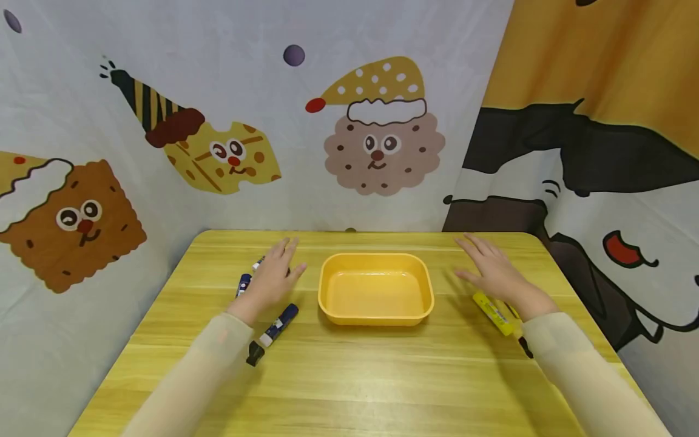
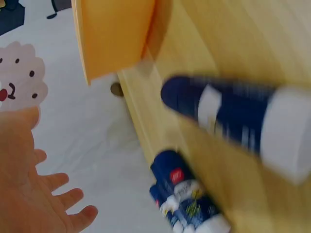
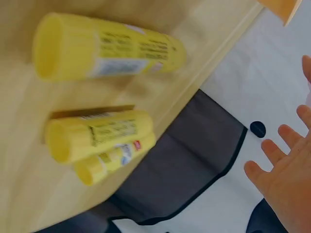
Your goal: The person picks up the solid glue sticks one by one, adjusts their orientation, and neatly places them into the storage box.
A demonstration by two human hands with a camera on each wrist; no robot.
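Observation:
My left hand [image 1: 269,280] is held above the table on the left, fingers spread and holding nothing. Near it lie dark blue glue sticks with white ends: one [image 1: 281,321] closer to me, others [image 1: 243,284] partly hidden behind the hand. The left wrist view shows a blurred blue glue stick [image 2: 233,114] up close, with two more [image 2: 187,196] side by side. On the right, my right hand [image 1: 499,276] is likewise raised, fingers extended. Yellow glue sticks [image 1: 493,314] lie below its wrist; the right wrist view shows a large one [image 3: 109,48] and two smaller ones [image 3: 99,136].
A yellow-orange rectangular tray [image 1: 375,320] stands between the hands on the wood-grain table [image 1: 382,376]. A cloth [image 1: 246,36] with cartoon prints hangs behind the table's far edge and along its sides. A small black piece [image 1: 255,353] shows near each wrist.

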